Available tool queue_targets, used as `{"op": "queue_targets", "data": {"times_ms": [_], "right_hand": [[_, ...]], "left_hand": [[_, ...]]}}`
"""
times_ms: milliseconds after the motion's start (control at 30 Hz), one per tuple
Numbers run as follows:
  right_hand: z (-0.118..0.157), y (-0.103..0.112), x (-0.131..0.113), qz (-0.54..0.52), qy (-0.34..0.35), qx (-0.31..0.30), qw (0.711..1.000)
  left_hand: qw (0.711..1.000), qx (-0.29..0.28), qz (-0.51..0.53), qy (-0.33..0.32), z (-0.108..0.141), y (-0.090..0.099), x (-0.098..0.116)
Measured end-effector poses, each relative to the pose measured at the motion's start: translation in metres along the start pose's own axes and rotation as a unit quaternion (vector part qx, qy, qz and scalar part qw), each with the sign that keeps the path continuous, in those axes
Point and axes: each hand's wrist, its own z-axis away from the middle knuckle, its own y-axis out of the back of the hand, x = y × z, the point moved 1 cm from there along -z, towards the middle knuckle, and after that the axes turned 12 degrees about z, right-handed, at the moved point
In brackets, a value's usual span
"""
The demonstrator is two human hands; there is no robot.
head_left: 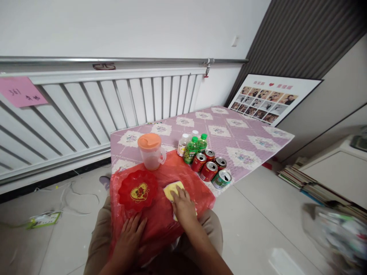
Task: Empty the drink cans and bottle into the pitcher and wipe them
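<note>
My right hand (185,206) lies on a yellow cloth (171,188), its fingers bent over the cloth and pressing it against a red plastic sheet (163,214). Part of the cloth is hidden under the palm. My left hand (132,233) rests flat on the same sheet with fingers spread, holding nothing. Just beyond it is a red scalloped plate (126,191) with a gold heart design. Behind the plate stands a clear pitcher (150,157) with an orange lid.
Several opened drink cans (208,172) and small bottles (190,151) cluster right of the cloth. A patterned purple tablecloth (218,131) covers the table. A white radiator (137,99) runs behind. A photo board (266,99) leans at the far right; a power strip (46,220) lies on the floor.
</note>
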Motion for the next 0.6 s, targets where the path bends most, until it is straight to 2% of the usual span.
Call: {"op": "queue_targets", "data": {"times_ms": [167,367,500,600], "right_hand": [[0.001,0.005,0.044,0.032,-0.039,0.042,0.998],[0.011,-0.007,0.103,0.056,-0.091,0.103,0.989],[0.027,-0.016,0.14,0.069,-0.109,0.164,0.978],[0.038,-0.015,0.155,0.073,-0.116,0.229,0.964]], "left_hand": [[1.0,0.002,-0.011,0.006,0.001,0.0,0.002],[1.0,0.006,-0.007,0.006,0.001,0.0,0.002],[1.0,0.023,-0.006,-0.008,0.002,-0.001,0.001],[0.999,0.029,-0.003,-0.017,0.003,-0.001,0.001]]}}
